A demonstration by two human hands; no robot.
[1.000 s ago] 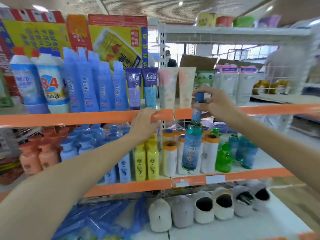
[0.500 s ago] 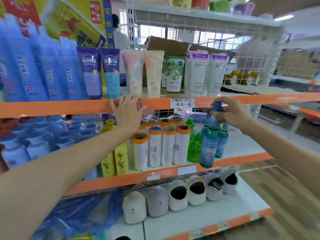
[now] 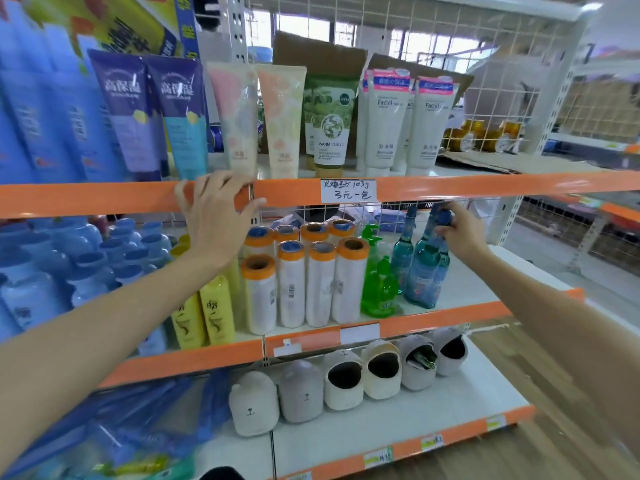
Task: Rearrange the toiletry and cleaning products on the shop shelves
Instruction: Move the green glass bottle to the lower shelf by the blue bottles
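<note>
Shelf [image 3: 450, 311], tall teal bottle [image 3: 424, 271]

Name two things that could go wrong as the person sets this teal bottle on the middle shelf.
1. The right hand grips the teal bottle only by its blue cap, so it may swing and knock the neighbouring bottles or the green pump bottle over.
2. Its base is near the middle shelf front edge; released tilted, it could topple off.

Orange shelf edge [image 3: 450, 187]; teal bottle [image 3: 423, 271], blue cap; yellow bottles [image 3: 216, 310].
</note>
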